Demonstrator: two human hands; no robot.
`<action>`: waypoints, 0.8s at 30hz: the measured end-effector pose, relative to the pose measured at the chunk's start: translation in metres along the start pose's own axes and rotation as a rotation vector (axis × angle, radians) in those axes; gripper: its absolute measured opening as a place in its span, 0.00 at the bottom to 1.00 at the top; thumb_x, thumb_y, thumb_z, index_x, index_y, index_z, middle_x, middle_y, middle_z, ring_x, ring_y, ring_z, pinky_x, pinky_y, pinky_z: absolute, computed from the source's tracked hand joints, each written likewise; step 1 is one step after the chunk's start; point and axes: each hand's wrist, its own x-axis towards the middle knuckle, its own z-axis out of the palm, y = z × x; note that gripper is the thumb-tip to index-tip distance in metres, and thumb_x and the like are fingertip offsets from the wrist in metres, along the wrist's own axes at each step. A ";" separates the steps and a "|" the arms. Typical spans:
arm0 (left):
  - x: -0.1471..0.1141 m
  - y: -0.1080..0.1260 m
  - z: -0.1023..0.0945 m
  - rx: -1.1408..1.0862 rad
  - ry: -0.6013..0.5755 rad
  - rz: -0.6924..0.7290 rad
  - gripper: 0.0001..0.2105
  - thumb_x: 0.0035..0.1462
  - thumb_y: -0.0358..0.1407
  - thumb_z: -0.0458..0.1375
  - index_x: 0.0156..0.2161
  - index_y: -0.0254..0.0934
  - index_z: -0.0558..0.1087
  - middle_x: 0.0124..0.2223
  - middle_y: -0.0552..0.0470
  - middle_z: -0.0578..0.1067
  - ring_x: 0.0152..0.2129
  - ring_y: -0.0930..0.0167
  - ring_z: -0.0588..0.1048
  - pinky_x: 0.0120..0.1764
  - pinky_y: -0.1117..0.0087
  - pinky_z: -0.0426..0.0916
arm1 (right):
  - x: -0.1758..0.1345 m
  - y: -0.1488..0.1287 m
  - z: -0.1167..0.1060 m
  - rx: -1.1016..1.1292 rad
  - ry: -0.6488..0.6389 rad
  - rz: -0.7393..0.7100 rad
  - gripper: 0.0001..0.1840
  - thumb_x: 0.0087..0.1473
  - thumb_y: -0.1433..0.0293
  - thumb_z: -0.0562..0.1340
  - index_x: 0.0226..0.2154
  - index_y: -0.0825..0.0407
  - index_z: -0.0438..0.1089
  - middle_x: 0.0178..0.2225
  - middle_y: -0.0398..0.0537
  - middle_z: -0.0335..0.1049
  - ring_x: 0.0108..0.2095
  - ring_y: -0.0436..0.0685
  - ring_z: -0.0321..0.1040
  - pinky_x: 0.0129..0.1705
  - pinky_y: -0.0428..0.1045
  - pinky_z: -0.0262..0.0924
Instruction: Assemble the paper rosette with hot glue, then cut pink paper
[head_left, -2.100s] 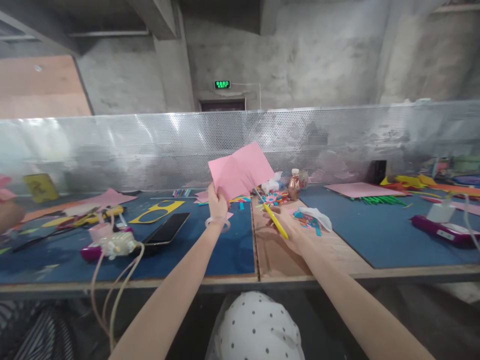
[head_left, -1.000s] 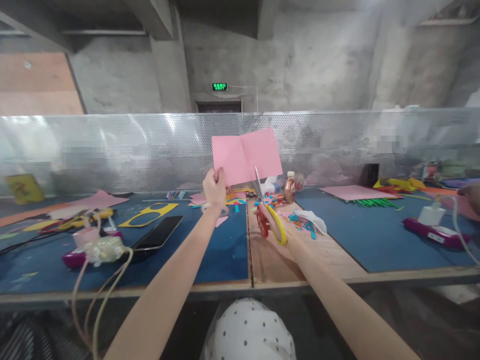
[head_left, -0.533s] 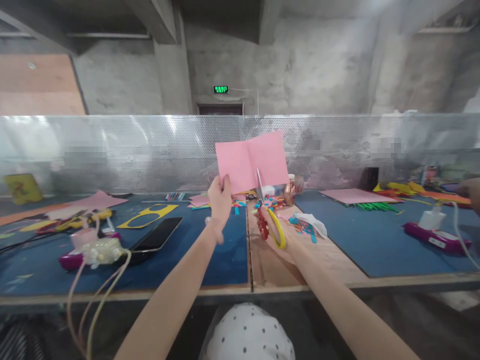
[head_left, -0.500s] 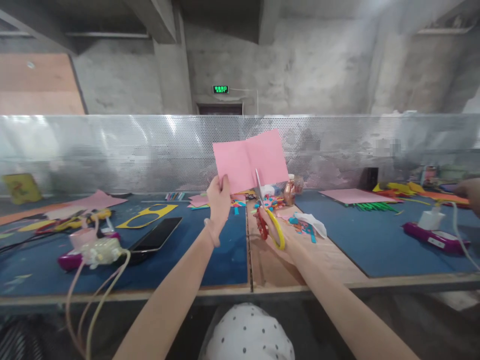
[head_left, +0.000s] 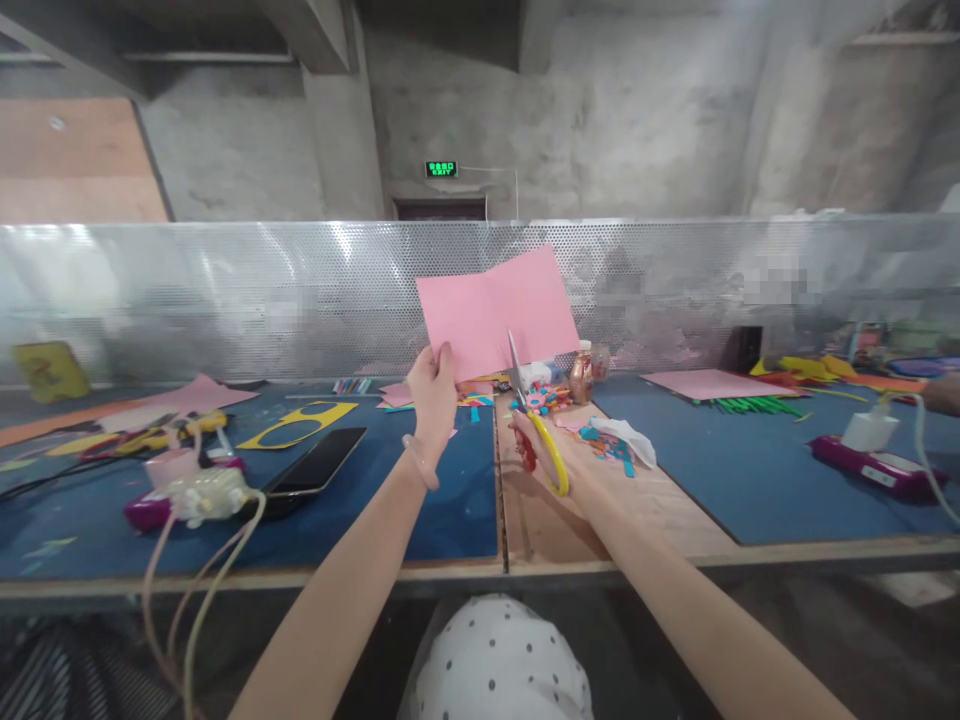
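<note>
A sheet of pink paper (head_left: pixel 499 305), creased down its middle, is held up above the table. My left hand (head_left: pixel 435 388) pinches its lower left corner between thumb and fingers. My right hand (head_left: pixel 556 470) is closed round the handles of a pair of scissors (head_left: pixel 551 452), with a yellow loop and a red part showing. The blades point upward and meet the lower edge of the paper near its middle. Part of my right hand is hidden behind the handles.
A black phone (head_left: pixel 319 462) and a purple power strip (head_left: pixel 150 510) with cables lie at left. Yellow paper with cut-out holes (head_left: pixel 300 425) is behind them. Paper scraps (head_left: pixel 607 445) and a bottle (head_left: pixel 581 372) stand right of centre. Another person's hand (head_left: pixel 943 393) shows at far right.
The pink paper and my left hand have shifted slightly left and up in view. The scissors stay at the paper's lower edge, in my right hand.
</note>
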 end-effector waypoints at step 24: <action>0.002 -0.012 -0.002 0.090 -0.025 0.029 0.13 0.57 0.42 0.48 0.27 0.36 0.65 0.20 0.58 0.60 0.18 0.77 0.62 0.24 0.76 0.57 | 0.016 0.018 0.001 0.082 0.220 -0.124 0.14 0.56 0.65 0.55 0.42 0.57 0.64 0.37 0.47 0.66 0.32 0.49 0.66 0.32 0.48 0.64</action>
